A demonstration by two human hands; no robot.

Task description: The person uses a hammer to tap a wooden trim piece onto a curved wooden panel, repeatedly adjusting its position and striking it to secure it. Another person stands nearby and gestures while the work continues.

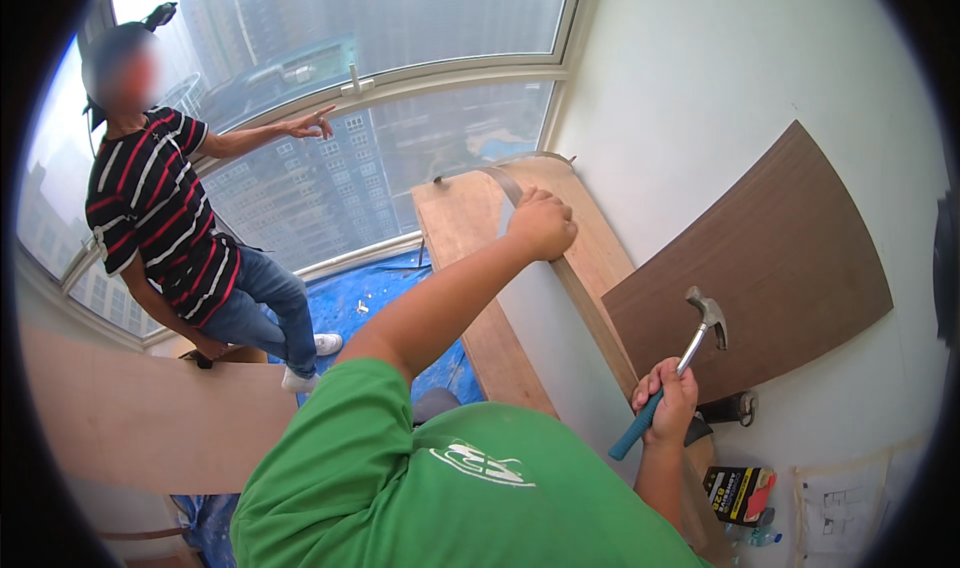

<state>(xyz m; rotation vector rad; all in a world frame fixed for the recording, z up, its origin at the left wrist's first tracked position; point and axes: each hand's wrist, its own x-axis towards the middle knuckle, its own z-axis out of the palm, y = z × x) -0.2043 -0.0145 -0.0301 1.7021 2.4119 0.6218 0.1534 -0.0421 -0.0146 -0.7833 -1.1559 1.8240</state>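
Observation:
My right hand (668, 400) is wrapped round a claw hammer (691, 350) with a teal grip, a shiny shaft and its metal head up. My left hand (541, 225) reaches across and closes over the edge of a long board (560, 333) with a pale grey face and a brown wood edge. That board lies along a wooden panel structure (462, 203), which runs from my body toward the window. The fingertips of my left hand are partly hidden behind the board's edge.
Against the right wall leans a dark brown wood sheet (760, 278). A black and yellow adhesive container (740, 495) and a plastic bottle (762, 536) stand low at right. A co-worker in a striped shirt (165, 213) stands left, one arm stretched out, by blue sheeting (345, 303) and a plywood sheet (150, 418).

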